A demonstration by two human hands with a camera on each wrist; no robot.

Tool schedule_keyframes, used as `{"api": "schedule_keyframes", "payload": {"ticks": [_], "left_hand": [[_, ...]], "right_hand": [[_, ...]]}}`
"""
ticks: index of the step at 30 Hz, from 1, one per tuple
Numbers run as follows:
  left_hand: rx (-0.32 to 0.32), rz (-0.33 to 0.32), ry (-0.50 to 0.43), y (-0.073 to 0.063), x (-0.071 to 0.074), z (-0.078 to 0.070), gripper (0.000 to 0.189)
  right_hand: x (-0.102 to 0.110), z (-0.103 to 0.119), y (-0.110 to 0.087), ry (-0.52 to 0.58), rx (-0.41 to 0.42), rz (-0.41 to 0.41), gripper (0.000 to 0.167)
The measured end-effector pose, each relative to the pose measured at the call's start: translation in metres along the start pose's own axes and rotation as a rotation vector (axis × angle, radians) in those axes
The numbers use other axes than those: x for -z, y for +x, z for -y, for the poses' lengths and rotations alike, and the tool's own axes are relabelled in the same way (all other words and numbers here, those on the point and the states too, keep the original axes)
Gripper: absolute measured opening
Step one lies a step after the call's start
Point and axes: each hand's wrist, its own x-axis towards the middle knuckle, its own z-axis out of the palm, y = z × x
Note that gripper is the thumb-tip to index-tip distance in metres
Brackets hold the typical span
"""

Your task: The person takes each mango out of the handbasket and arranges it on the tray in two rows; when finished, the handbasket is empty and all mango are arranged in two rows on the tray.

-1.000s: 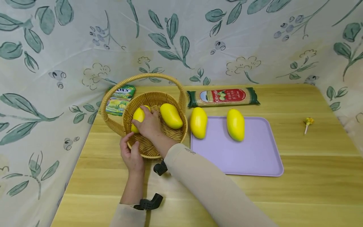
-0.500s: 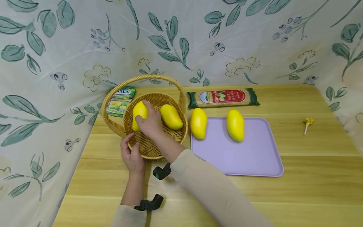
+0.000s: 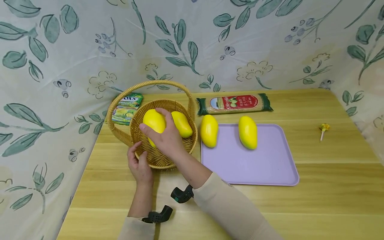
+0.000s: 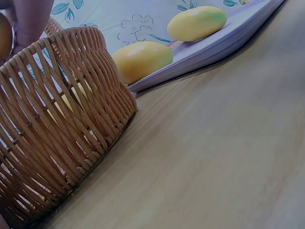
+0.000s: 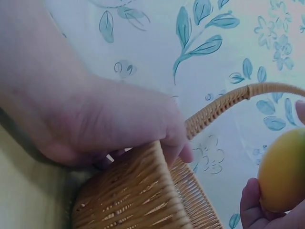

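Left of centre: right hand [image 3: 168, 139] clamped on yellow mango [image 3: 154, 120], likely firm, slick; best held mid-body. Left hand [image 3: 141, 170] grips basket [image 3: 156, 159] rim.

From here I count four smooth yellow mangoes [image 3: 247, 132], two bare hands [image 3: 168, 138], two black wrist devices [image 3: 159, 216], one round wicker basket [image 3: 160, 159], one flat lilac tray [image 3: 255, 168], one long red-and-green pasta packet [image 3: 235, 103], one yellow lollipop [image 3: 324, 127]; glossy green packaging [image 3: 123, 115] I cannot surely count.
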Motion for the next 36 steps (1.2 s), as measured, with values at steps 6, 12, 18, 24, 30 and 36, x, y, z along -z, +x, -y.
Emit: {"api": "schedule_keyframes", "payload": {"ticks": [6,12,18,24,30,36], "left_hand": [[-0.014,-0.002,0.004,0.0,0.0,0.0,0.031],[0.001,0.002,0.024,-0.001,0.001,0.0,0.034],[0.017,0.001,-0.009,0.0,0.001,0.001,0.036],[0.036,-0.003,-0.035,0.001,0.001,0.002,0.035],[0.069,-0.011,-0.04,0.0,0.002,0.003,0.035],[0.055,-0.003,-0.039,0.0,0.001,0.0,0.035]], "right_hand": [[0.015,0.002,-0.023,-0.032,0.04,0.056,0.092],[0.035,-0.004,-0.048,-0.078,0.062,0.126,0.093],[0.076,-0.021,-0.059,-0.037,-0.017,0.131,0.09],[0.118,-0.033,-0.055,0.016,-0.044,0.16,0.097],[0.151,-0.048,-0.053,-0.069,-0.084,0.157,0.092],[0.176,-0.064,-0.055,-0.201,-0.102,0.2,0.092]]}}
